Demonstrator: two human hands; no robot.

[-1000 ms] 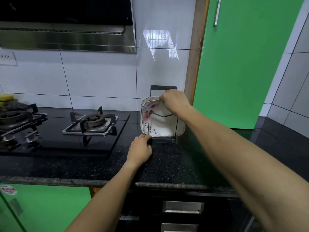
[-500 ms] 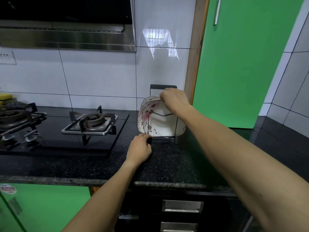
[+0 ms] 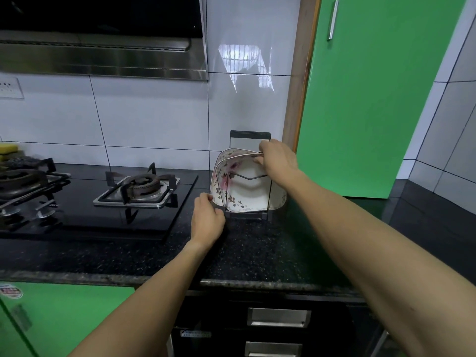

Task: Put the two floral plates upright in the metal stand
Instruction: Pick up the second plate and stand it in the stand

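Two white floral plates stand upright in the dark metal stand (image 3: 249,136) at the back of the black counter. The front plate (image 3: 247,191) faces me, with a thin stand wire crossing it. Behind it, only the top rim of the rear plate (image 3: 233,151) shows. My right hand (image 3: 277,158) pinches the plates' upper right rims. At the stand's lower left corner, my left hand (image 3: 207,221) is closed on the base, its fingertips touching the front plate's edge.
A black glass gas hob (image 3: 139,188) with two burners lies left of the stand. A green cabinet door (image 3: 373,99) rises to the right. White tiled wall behind, range hood (image 3: 103,57) above, drawers (image 3: 278,318) below the counter edge.
My right hand has shifted slightly up and right along the plates' top rim, and the second plate's rim now shows behind the front one. My left hand has stayed at the stand's base.
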